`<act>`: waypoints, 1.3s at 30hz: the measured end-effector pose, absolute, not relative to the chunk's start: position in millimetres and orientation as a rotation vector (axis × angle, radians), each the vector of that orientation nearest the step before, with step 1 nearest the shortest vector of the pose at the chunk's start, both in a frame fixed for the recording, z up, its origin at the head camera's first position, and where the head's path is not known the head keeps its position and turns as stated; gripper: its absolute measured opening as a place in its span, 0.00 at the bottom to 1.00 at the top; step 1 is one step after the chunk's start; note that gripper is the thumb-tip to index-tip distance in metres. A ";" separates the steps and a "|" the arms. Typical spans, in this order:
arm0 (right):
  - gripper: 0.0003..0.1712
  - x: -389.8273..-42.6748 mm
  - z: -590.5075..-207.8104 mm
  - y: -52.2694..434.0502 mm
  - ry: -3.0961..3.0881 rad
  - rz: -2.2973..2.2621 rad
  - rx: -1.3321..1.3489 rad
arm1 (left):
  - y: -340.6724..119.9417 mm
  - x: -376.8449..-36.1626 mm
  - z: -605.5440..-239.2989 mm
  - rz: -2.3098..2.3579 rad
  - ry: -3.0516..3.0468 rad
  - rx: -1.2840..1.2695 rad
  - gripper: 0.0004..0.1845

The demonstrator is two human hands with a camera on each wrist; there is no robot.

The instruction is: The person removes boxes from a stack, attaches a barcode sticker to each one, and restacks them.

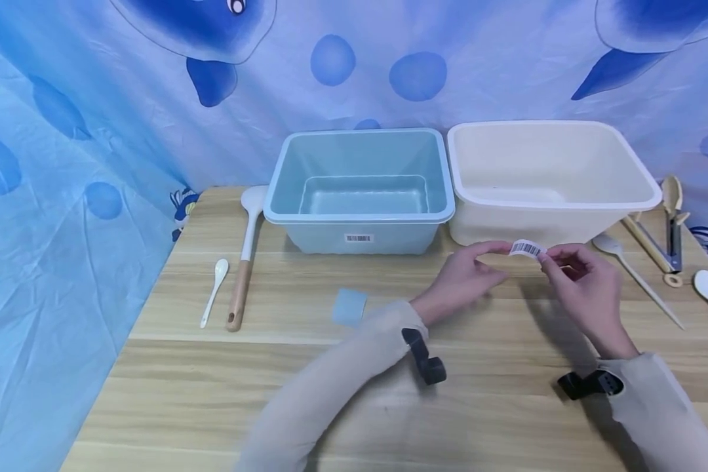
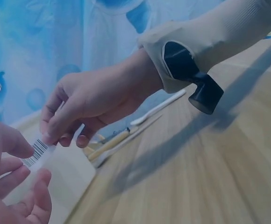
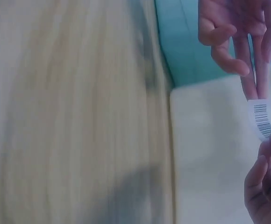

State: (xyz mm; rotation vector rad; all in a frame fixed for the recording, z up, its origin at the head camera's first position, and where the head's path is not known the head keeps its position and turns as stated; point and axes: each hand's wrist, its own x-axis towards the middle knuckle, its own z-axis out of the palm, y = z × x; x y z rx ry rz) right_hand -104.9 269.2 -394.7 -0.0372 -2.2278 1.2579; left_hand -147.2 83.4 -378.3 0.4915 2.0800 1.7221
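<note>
Your right hand (image 1: pixel 594 285) is pinching the curved white barcode label (image 1: pixel 528 248) before the cream rectangular plastic tub (image 1: pixel 495 221); your left hand (image 1: pixel 461 278), fingers straight, is touching it. You are apparently aligning, likely needing flat pressing next.

Left arm (image 1: pixel 342 373) and right arm (image 1: pixel 655 406) reach forward — left hand (image 1: pixel 460 278) and right hand (image 1: pixel 592 282) facing each other, fingertips (image 1: pixel 550 261) pinching.

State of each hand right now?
Left hand: open, extended fingers touching one end of the barcode label.
Right hand: closed, pinching the label's other end.
</note>
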 end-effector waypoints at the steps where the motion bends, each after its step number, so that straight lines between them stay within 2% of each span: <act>1: 0.04 -107.9 -395.5 272.4 -2.226 1.247 -0.042 | 88.2 -148.8 -378.6 1.712 2.089 0.472 0.25; 15: 0.10 -130.4 -403.7 284.3 -2.266 1.193 -0.205 | 119.2 -169.5 -387.7 1.715 2.124 0.521 0.31; 31: 0.10 -136.8 -404.8 286.8 -2.254 1.197 -0.217 | 125.5 -166.1 -388.3 1.725 2.212 0.545 0.32; 39: 0.11 -133.6 -406.3 287.1 -2.273 1.215 -0.256 | 124.2 -164.3 -393.4 1.759 2.221 0.476 0.32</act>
